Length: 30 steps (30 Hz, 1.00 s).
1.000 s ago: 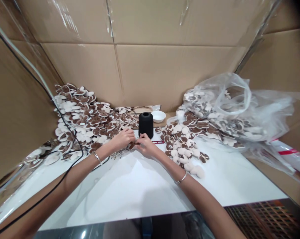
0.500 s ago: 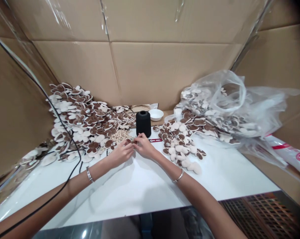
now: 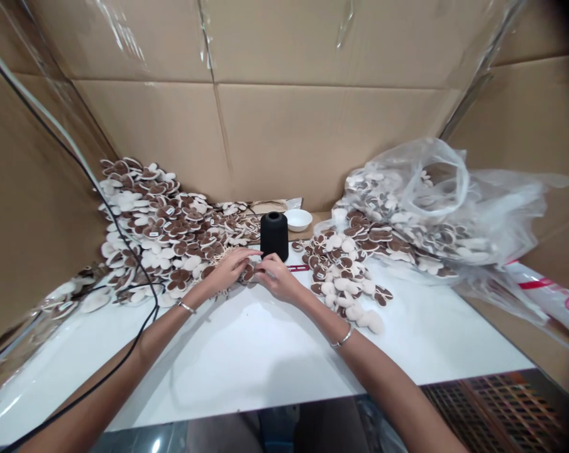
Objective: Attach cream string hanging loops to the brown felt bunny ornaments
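Note:
My right hand (image 3: 277, 278) pinches the edge of a small brown fabric flower piece (image 3: 249, 273) just in front of the black thread cone (image 3: 274, 238). My left hand (image 3: 230, 270) lies to the left of that piece, fingers stretched out over a heap of cream cord bows (image 3: 222, 257), which it partly covers. Whether its thumb touches the flower piece is hidden. A red flat tool (image 3: 298, 268) rests by the cone, behind my right hand. Beyond my left hand rises a large pile of brown and white flower pieces (image 3: 171, 226), some bearing small white labels.
More flower pieces with bows (image 3: 343, 277) lie on the right of the white table (image 3: 209, 371). Behind them, a clear plastic bag (image 3: 491, 207) holds others. A white bowl (image 3: 298, 219) stands behind the cone. A black cable (image 3: 158, 296) hangs across my left forearm. Cardboard walls (image 3: 331, 138) enclose the table.
My left hand has come away from the pinch beside my right hand and stretched its fingers over the bow heap. My right hand stays by the flower piece, which now shows more.

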{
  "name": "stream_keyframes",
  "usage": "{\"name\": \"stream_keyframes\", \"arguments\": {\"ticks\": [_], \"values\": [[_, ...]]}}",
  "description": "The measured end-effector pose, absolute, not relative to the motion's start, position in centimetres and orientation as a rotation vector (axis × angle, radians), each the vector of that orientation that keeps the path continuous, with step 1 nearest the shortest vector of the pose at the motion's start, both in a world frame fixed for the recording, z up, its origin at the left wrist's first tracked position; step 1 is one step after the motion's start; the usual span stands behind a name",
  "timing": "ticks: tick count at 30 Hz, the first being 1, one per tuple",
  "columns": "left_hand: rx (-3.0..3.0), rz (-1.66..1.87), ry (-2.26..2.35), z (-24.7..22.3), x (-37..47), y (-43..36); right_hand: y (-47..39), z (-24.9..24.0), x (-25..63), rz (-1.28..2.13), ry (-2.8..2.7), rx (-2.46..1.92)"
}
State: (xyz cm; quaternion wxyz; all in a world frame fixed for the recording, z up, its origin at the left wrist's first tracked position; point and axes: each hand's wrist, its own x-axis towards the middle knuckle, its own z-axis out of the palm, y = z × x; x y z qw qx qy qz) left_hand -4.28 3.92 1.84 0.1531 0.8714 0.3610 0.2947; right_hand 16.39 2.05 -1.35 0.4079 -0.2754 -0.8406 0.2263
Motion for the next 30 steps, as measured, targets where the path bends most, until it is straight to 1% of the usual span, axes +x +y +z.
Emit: {"name": "stream_keyframes", "arguments": {"ticks": [2, 5, 9, 13, 18, 23, 27, 30], "values": [[2.466, 0.814, 1.034, 1.1, -4.4, 5.3, 2.1, -1.3, 16.6, 0.578, -2.064, -0.716], [2.431, 0.88, 1.025, -0.3, -4.5, 6.2, 2.3, -1.3, 16.8, 0.602, -1.974, -0.783], [2.343, 1.005, 1.067, -2.1, -3.8, 5.2, 2.5, -1.2, 16.6, 0.618, -1.875, -0.812], [2.332, 1.05, 1.161, -3.0, -2.8, 3.4, 2.9, -1.4, 16.0, 0.569, -1.829, -0.842], [2.472, 1.019, 1.267, -2.7, -2.4, 1.4, 3.8, -2.2, 15.9, 0.402, -1.855, -0.938], [2.829, 1.016, 1.414, -2.0, -2.0, 0.7, 3.9, -2.7, 16.1, 0.248, -2.07, -0.967], [3.017, 0.968, 1.498, -1.5, -2.4, 0.9, 3.5, -2.3, 16.4, 0.138, -2.239, -0.907], [3.101, 0.906, 1.469, -1.2, -3.0, 1.0, 3.0, -2.0, 16.7, 0.18, -2.346, -0.767]]}}
